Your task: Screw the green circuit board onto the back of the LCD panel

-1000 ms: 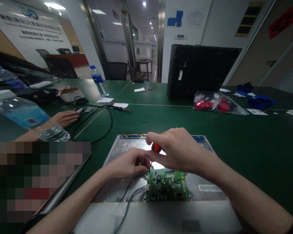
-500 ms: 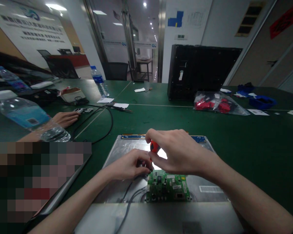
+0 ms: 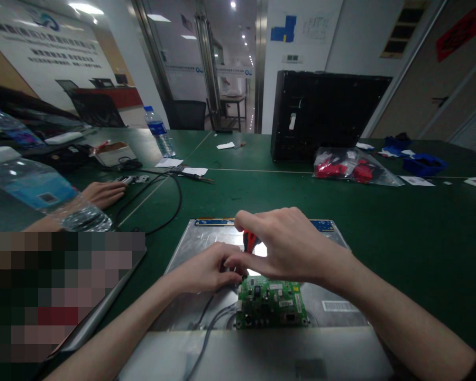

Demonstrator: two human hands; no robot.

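Note:
My right hand (image 3: 285, 246) is closed around the red and black handle of a screwdriver (image 3: 249, 241), held upright over the upper left corner of a green circuit board (image 3: 272, 304). The screwdriver's tip is hidden behind my fingers. Beside it, my left hand (image 3: 212, 267) has its fingers curled together at that same corner; what they pinch, if anything, is hidden. Under both hands lies a flat silver metal panel (image 3: 182, 248) with a blue strip board along its far edge. Grey cables (image 3: 209, 338) run from the board's left side towards me.
Another person's hand (image 3: 105, 194) rests at the left behind a tilted water bottle (image 3: 49, 185). A black cable (image 3: 178, 206) loops on the green table (image 3: 412, 254). Farther back stand a black monitor (image 3: 329, 114), a plastic bag with red items (image 3: 353, 168) and a blue tray (image 3: 424, 165).
My right thumb has shifted left towards my left fingers, and the screwdriver handle looks turned in my grip. My left hand stays at the board's corner. The view has shifted slightly.

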